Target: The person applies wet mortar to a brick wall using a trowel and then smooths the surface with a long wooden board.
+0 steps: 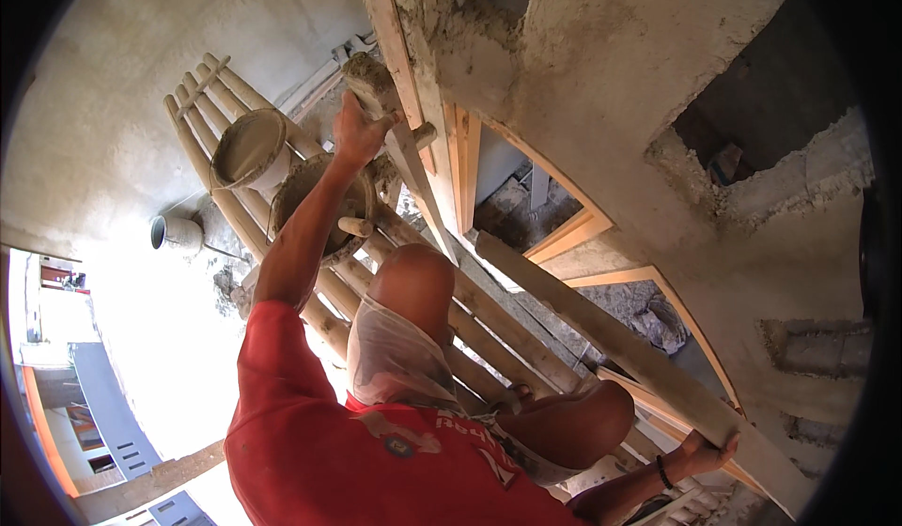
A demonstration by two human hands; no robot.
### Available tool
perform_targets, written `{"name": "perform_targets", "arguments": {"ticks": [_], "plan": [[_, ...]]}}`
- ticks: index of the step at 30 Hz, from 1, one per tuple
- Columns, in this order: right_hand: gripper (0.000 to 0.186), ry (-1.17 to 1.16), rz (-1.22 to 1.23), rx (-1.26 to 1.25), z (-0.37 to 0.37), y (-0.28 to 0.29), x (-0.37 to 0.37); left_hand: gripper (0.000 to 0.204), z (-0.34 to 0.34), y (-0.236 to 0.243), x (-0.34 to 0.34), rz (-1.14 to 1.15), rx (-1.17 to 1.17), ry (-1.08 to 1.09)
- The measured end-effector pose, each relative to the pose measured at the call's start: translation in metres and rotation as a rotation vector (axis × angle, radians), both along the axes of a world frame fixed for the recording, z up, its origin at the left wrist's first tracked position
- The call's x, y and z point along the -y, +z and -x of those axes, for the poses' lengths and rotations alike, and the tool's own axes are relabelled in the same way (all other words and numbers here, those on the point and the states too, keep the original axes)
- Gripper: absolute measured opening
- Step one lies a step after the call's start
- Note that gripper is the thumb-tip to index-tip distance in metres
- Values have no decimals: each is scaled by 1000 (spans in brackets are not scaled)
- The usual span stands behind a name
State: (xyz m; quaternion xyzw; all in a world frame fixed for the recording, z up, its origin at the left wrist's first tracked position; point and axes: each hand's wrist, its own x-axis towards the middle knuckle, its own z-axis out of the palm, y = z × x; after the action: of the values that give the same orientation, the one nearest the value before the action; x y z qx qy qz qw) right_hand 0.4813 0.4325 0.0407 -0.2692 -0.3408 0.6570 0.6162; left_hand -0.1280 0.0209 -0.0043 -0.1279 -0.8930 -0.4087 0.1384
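My left hand reaches up beside a wooden frame edge, its fingers and thumb closed round the lower end of a mortar-caked block. Whether that block is part of a tool, I cannot tell. Just below the hand, a narrow pale board slants down toward my knee. At the lower right, my right hand grips the edge of a long wooden board that runs diagonally along the wall. Close to my left forearm stands a dark bucket, with a light wooden handle at its rim.
I crouch on a platform of bamboo poles. A second bucket with grey mortar rests on the poles; another bucket lies lower down. Wooden frames line the wall openings at right. A rough-edged hole breaks the plastered wall.
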Motion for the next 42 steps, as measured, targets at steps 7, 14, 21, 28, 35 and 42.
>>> {"name": "perform_targets", "arguments": {"ticks": [7,14,21,28,35,42], "plan": [[60,-100,-11,37,6,4,3,62,9,15,13,-26,-7,-38],[63,-97,14,85,-3,-3,-1,53,56,-70,49,-232,184,-142],[65,-84,-9,171,2,6,14,45,77,-59,54,-230,313,-83],[70,89,-121,91,4,-1,12,47,94,-62,61,-280,362,-152],[67,57,-102,7,30,12,6,80,87,-95,92,170,-139,472],[55,-69,-40,-97,46,5,-4,81,-159,77,-32,-627,356,-322]]}}
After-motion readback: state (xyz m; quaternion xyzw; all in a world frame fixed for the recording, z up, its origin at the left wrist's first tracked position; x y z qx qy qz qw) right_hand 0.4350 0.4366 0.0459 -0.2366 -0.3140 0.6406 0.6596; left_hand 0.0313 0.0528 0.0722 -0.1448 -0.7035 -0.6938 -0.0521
